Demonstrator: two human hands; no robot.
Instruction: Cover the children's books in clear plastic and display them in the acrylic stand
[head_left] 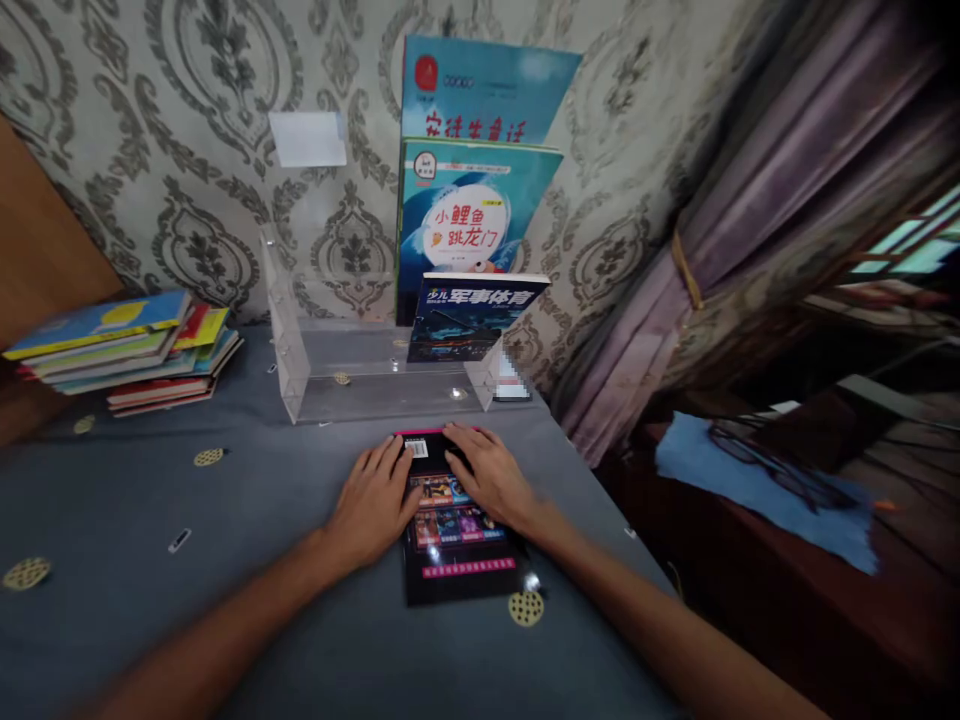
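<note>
A black book [457,585] with a pink edge, a barcode and rows of small colourful pictures lies flat on the dark grey cloth. My left hand [373,503] rests along its left side, fingers stretched out and reaching the barcode near the far edge. On the opposite side my right hand [495,480] lies flat, its fingers spread over the upper right of the cover. Neither hand is wrapped round anything. Just beyond the book stands a clear acrylic book rack [375,395] with three tiers. A dark blue book [469,320] leans at its front right.
Behind it in the rack stand a teal book [465,215] and a taller blue book [487,85]. At the left lies a stack of books [135,345]. A purple curtain [660,300] hangs at the right, near glasses [780,465] on a blue cloth [690,455].
</note>
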